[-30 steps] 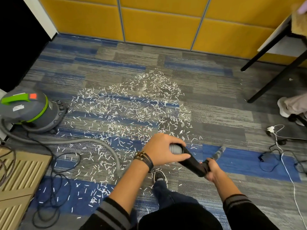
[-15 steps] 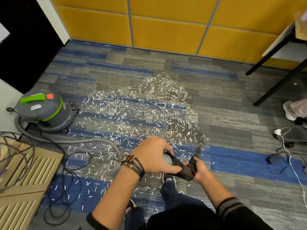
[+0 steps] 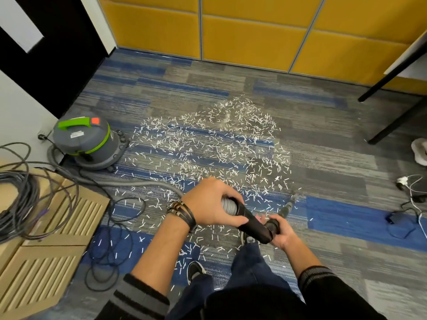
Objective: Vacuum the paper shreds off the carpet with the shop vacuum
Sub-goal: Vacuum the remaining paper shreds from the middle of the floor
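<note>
– Both of our hands are clamped on the tool. Our left hand [image 3: 208, 204] wraps over the top of the black handle [image 3: 251, 224] where the ribbed hose [image 3: 138, 184] joins it, and our right hand [image 3: 280, 232] curls round the lower end, where the wand [image 3: 288, 206] begins.

– And the wand has swung. A second ago its tip sat out to our right on the blue tile. Now it points ahead, tip down at the near right edge of the paper shreds [image 3: 208, 146].

– We read that as lining up for a pass, not finishing one. Shreds lie thick across the carpet [image 3: 335, 158], from beside the shop vacuum [image 3: 85, 142] on our left down to our shoe [image 3: 195, 269].

– So the job looks barely begun. We cannot tell whether the motor is running.

– The surface is short-pile carpet tile, striped grey and blue. Thin strips may cling to it, so slow strokes seem wise.

– Round us are yellow wall panels [image 3: 249, 40] ahead and black table legs [image 3: 392, 116] at right, with a white cord [image 3: 413, 188] on the floor nearby. Coiled cables [image 3: 18, 185] and cardboard boxes [image 3: 46, 250] sit at our left. The hose trails through the shreds, so dragging it could scatter them.
</note>
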A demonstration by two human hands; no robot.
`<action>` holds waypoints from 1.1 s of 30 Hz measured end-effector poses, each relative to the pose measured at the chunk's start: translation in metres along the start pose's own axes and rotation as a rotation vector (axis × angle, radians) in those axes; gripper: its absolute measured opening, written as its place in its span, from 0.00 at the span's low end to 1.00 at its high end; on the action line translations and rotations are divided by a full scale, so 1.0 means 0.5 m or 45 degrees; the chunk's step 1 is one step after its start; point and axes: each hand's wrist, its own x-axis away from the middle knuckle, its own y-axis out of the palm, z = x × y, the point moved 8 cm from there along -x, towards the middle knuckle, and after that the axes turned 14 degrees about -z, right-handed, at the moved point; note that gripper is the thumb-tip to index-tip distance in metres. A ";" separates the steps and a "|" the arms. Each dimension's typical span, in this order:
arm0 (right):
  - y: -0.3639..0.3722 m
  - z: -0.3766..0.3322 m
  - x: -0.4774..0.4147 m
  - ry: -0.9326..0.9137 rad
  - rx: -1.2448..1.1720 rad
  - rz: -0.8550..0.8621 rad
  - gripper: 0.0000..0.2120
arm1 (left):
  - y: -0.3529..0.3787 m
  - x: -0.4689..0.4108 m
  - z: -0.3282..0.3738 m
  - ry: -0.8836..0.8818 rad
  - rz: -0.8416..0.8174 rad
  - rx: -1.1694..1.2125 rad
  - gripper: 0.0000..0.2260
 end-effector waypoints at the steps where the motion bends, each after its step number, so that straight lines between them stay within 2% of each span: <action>1: -0.016 0.010 -0.003 -0.019 0.033 0.028 0.05 | 0.010 0.004 -0.002 0.006 -0.026 -0.012 0.15; 2: -0.031 0.018 0.001 -0.049 0.094 0.063 0.02 | 0.020 0.010 -0.002 0.023 -0.054 -0.031 0.15; 6: -0.057 0.057 0.034 0.050 0.258 0.175 0.10 | 0.042 0.031 0.020 0.108 -0.138 -0.136 0.14; 9: -0.040 0.060 0.058 0.086 0.389 0.205 0.10 | 0.027 0.042 0.032 0.146 -0.130 -0.161 0.15; 16: 0.116 0.002 0.025 -0.077 0.223 0.041 0.08 | -0.092 0.046 0.020 0.158 0.074 -0.106 0.15; 21: 0.152 0.008 -0.027 -0.148 0.098 0.022 0.08 | -0.098 0.011 -0.002 0.072 0.025 -0.116 0.19; 23: 0.148 0.008 -0.035 -0.151 0.097 0.025 0.08 | -0.099 0.005 -0.002 0.084 0.000 -0.158 0.17; 26: 0.129 -0.014 -0.023 -0.090 0.256 0.115 0.12 | -0.081 0.003 0.020 0.143 -0.042 -0.220 0.14; 30: 0.075 -0.055 0.007 -0.044 0.441 0.251 0.12 | -0.053 -0.005 0.048 0.245 -0.066 -0.246 0.15; 33: 0.071 -0.067 0.014 0.002 0.468 0.252 0.09 | -0.073 -0.012 0.050 0.251 -0.044 -0.182 0.13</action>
